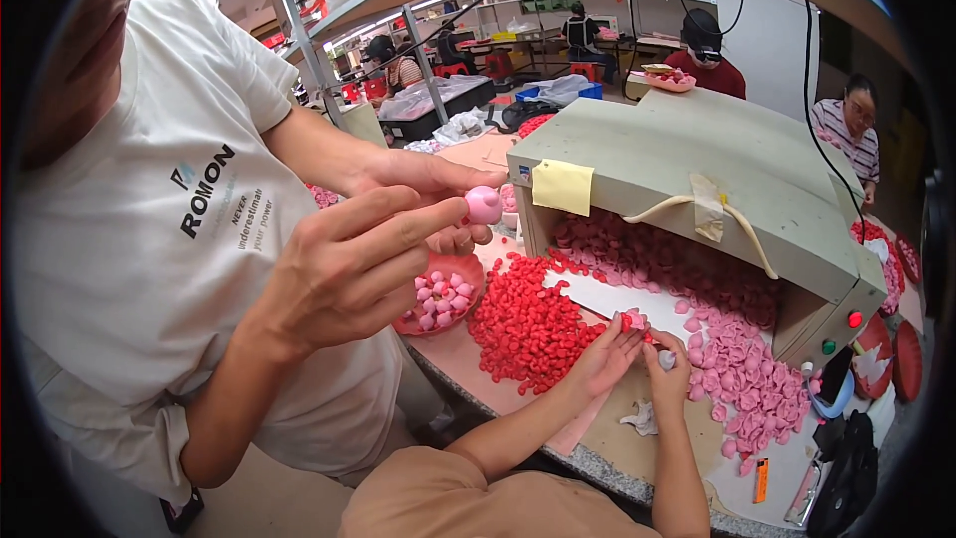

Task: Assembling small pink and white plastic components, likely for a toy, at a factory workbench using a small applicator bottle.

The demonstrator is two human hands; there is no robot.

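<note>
My left hand is closed at the fingertips on a small pink-and-red plastic piece, held above the worktop. Close beside it, my right hand has its fingers curled round a small pale grey object, whose kind I cannot make out. A bit of red shows by the right fingertips. Left of my hands lies a heap of small red pieces; to the right, pink cup-shaped pieces spill out of a grey box-shaped machine.
A co-worker in a white T-shirt stands at left, holding a pink ball over the table. A red bowl holds pink-and-white pieces. An orange lighter, crumpled tissue and black bag lie near the front edge.
</note>
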